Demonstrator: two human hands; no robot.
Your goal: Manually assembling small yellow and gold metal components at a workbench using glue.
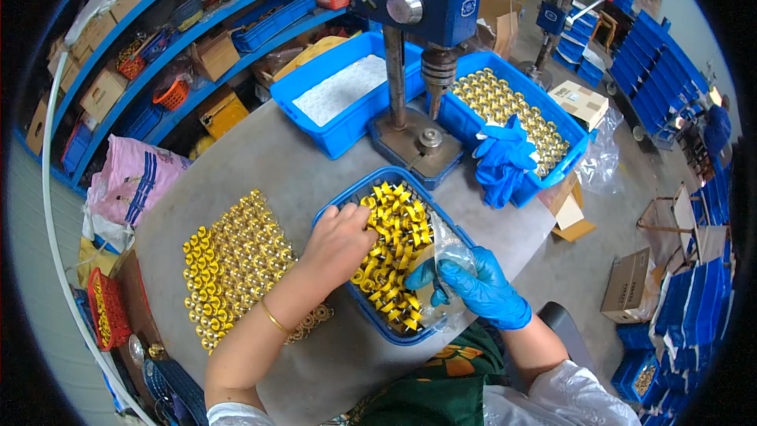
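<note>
Blue grip [489,288] pinching plastic [454,254], bare grip [344,238] curled, perhaps touching parts [400,230]

A head-worn fisheye looks down from close above a bare left hand [344,238], blue-gloved right hand [485,285] and smooth grey table [252,154].

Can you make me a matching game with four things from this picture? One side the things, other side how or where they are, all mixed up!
Things
1. Left hand
2. Right hand
3. Big group of gold pieces
4. Crumpled blue gloves

How or where
A. Packed close together on the grey table
B. Draped over the edge of a blue tub
C. Bare, at the yellow pieces in the basket
D. Gloved, with its fingers on clear plastic

Right pairs: 1-C, 2-D, 3-A, 4-B
</note>
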